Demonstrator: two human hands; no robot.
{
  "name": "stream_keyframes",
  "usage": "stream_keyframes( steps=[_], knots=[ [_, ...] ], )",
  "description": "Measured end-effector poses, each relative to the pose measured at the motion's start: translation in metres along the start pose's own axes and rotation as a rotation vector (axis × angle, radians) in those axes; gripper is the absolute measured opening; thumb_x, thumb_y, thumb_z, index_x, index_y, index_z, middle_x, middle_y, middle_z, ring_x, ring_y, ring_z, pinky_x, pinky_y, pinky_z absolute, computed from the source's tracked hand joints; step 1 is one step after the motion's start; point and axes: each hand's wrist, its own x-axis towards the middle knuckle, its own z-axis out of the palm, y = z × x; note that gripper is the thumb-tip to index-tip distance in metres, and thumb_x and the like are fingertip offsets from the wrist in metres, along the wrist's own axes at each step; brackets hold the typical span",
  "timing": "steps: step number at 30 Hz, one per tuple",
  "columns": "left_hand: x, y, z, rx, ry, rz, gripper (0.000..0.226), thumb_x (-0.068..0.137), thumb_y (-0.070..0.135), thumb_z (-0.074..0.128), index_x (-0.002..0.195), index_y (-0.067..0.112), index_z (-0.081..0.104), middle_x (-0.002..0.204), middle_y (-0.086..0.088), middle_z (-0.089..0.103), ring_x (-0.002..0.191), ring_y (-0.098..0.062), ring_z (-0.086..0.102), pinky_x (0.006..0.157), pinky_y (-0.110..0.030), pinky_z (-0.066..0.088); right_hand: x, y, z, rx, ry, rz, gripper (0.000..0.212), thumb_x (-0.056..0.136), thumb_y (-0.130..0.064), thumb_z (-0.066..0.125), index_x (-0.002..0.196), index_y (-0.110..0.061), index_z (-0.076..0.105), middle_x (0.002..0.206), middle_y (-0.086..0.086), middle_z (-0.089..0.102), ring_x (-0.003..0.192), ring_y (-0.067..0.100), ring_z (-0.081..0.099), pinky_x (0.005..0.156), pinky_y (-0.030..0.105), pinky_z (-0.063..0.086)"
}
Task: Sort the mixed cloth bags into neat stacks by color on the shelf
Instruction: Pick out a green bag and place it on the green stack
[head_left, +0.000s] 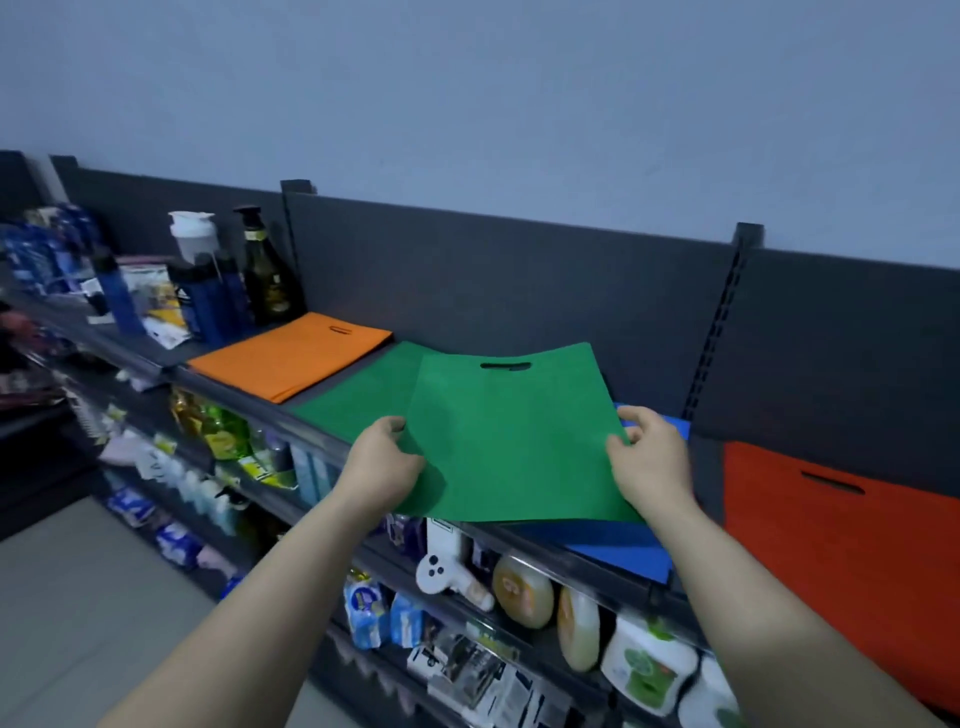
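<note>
A flat green cloth bag (511, 436) with a cut-out handle is held just above the top shelf. My left hand (382, 467) pinches its left edge and my right hand (649, 462) pinches its right edge. Partly under it to the left lies a green stack (353, 402). An orange stack (293, 353) lies further left. A blue bag (628, 551) sits beneath the held bag, mostly hidden. A red bag (841, 545) lies at the right.
Dark bottles (265, 275) and a white-lidded shaker (191, 234) stand left of the orange stack. The dark back panel (493, 280) rises behind the bags. Lower shelves hold packaged goods (524, 592). Grey floor (78, 597) lies at the lower left.
</note>
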Motion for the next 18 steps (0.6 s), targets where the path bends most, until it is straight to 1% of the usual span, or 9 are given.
stream_keyframes(
  steps=[1,3,5,8,9,11,13,15,18],
  knots=[
    [0.009,-0.006,-0.006,0.023,0.013,0.005,0.059,0.093,0.005,0.054,0.148,0.011,0.032,0.147,-0.01,0.041,0.099,-0.019,0.059,0.072,-0.027,0.045,0.003,-0.004,0.011,0.0,-0.02,-0.001,0.038,0.092,-0.008,0.053,0.13,-0.016,0.054,0.115,0.006,0.063,0.077,0.02,0.058,0.064,0.031,0.046],
    [0.029,-0.015,-0.017,0.08,0.051,0.006,0.059,0.093,0.003,0.052,0.148,0.012,0.031,0.142,-0.01,0.046,0.066,-0.006,0.048,0.058,-0.025,0.044,0.01,-0.011,0.033,-0.002,-0.051,-0.013,0.041,0.093,-0.009,0.052,0.132,-0.02,0.052,0.116,0.006,0.061,0.065,0.015,0.051,0.056,0.028,0.041],
    [0.049,-0.023,-0.026,0.124,0.087,-0.007,0.059,0.092,0.001,0.051,0.147,0.013,0.032,0.134,-0.01,0.051,0.058,-0.005,0.043,0.059,-0.033,0.049,0.016,-0.018,0.051,-0.03,-0.082,-0.036,0.041,0.093,-0.01,0.051,0.132,-0.022,0.052,0.121,0.008,0.058,0.061,0.013,0.049,0.056,0.027,0.04],
    [0.078,-0.032,-0.038,0.186,0.121,-0.013,0.059,0.091,-0.002,0.048,0.146,0.016,0.034,0.138,-0.008,0.05,0.066,-0.01,0.053,0.066,-0.039,0.055,0.027,-0.03,0.076,-0.091,-0.148,-0.076,0.037,0.095,-0.011,0.051,0.13,-0.021,0.054,0.131,0.008,0.054,0.082,0.017,0.059,0.064,0.027,0.044],
    [0.087,-0.034,-0.041,0.204,0.119,-0.005,0.06,0.09,-0.002,0.046,0.146,0.016,0.034,0.138,-0.008,0.05,0.072,-0.013,0.057,0.069,-0.041,0.056,0.032,-0.033,0.083,-0.111,-0.166,-0.09,0.036,0.095,-0.011,0.051,0.13,-0.021,0.054,0.131,0.006,0.055,0.084,0.016,0.059,0.066,0.027,0.045],
    [0.105,-0.04,-0.045,0.232,0.116,0.018,0.06,0.088,-0.003,0.044,0.145,0.016,0.035,0.138,-0.008,0.051,0.089,-0.02,0.06,0.073,-0.043,0.057,0.041,-0.038,0.099,-0.155,-0.192,-0.125,0.035,0.095,-0.012,0.051,0.128,-0.02,0.055,0.119,0.001,0.059,0.07,0.009,0.054,0.067,0.029,0.047],
    [0.124,-0.048,-0.047,0.259,0.119,0.032,0.06,0.088,-0.003,0.041,0.144,0.016,0.036,0.136,-0.007,0.052,0.101,-0.024,0.059,0.073,-0.041,0.055,0.051,-0.041,0.114,-0.2,-0.213,-0.146,0.034,0.095,-0.014,0.052,0.128,-0.019,0.056,0.1,-0.007,0.058,0.061,0.006,0.048,0.071,0.032,0.049],
    [0.141,-0.056,-0.048,0.29,0.123,0.04,0.06,0.087,-0.003,0.04,0.144,0.017,0.037,0.135,-0.007,0.053,0.102,-0.025,0.058,0.071,-0.039,0.054,0.057,-0.041,0.128,-0.25,-0.228,-0.156,0.032,0.095,-0.016,0.052,0.127,-0.019,0.056,0.083,-0.013,0.052,0.058,0.007,0.046,0.074,0.035,0.048],
    [0.169,-0.069,-0.051,0.321,0.101,0.045,0.062,0.086,-0.004,0.039,0.144,0.017,0.037,0.136,-0.007,0.053,0.1,-0.027,0.061,0.064,-0.037,0.053,0.06,-0.044,0.149,-0.296,-0.244,-0.139,0.03,0.095,-0.019,0.052,0.125,-0.02,0.057,0.072,-0.013,0.05,0.058,0.008,0.045,0.077,0.035,0.044]
  ],
)
